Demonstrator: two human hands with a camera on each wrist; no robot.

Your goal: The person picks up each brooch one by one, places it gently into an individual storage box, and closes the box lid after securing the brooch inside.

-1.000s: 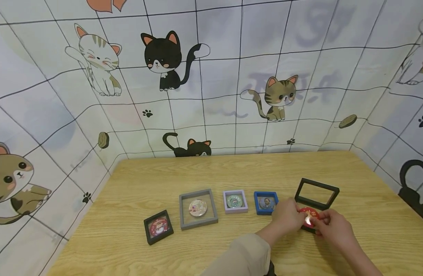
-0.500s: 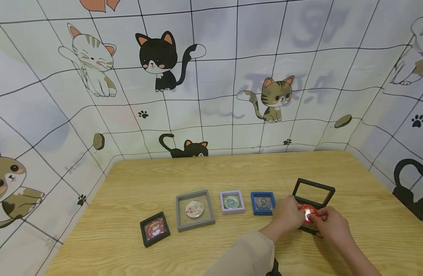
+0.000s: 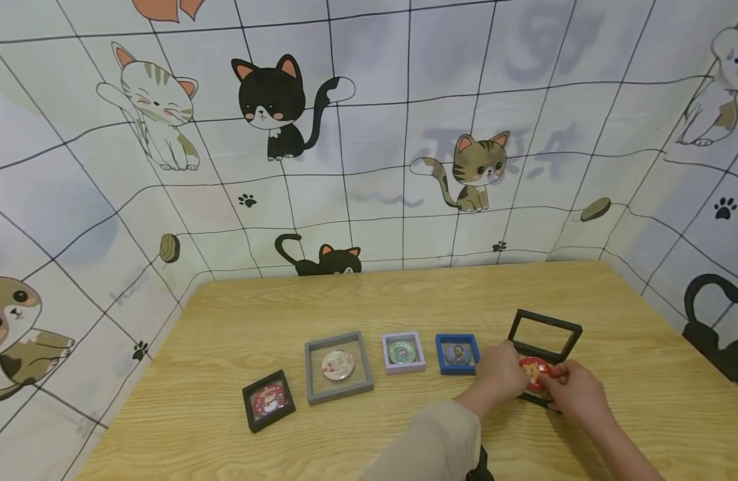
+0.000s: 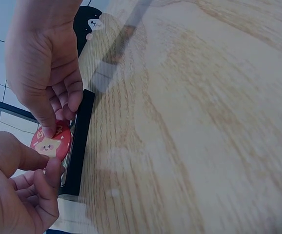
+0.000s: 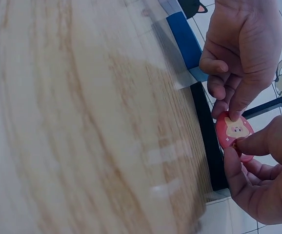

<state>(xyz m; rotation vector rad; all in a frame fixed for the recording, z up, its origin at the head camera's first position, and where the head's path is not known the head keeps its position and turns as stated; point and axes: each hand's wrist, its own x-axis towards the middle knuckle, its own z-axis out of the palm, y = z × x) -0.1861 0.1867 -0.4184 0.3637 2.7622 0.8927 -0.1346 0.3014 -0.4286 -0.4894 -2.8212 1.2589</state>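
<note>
In the head view, a round red badge (image 3: 534, 371) with a cartoon animal is held over an opened black display frame (image 3: 550, 319). My left hand (image 3: 503, 371) pinches the badge's left edge between thumb and fingers. On the opposite edge, my right hand (image 3: 581, 394) pinches it too. The left wrist view gives the badge (image 4: 52, 145) tilted at the frame's black lower half (image 4: 82, 146), with the left thumb on its face. One half of the frame stands raised behind the hands; the lower half is partly hidden under them.
Left of the hands lie a blue frame (image 3: 457, 371), a lilac frame (image 3: 403, 369), a large grey frame (image 3: 340, 399) and a smaller black frame (image 3: 271, 421), each holding a round badge. They rest on a wooden table (image 3: 357, 447) against cat-printed cloth walls (image 3: 375, 147).
The badge tips slightly between the fingers, so its glare fades and the cartoon shows. Both hands keep their grip. The whole head view has shifted a little.
</note>
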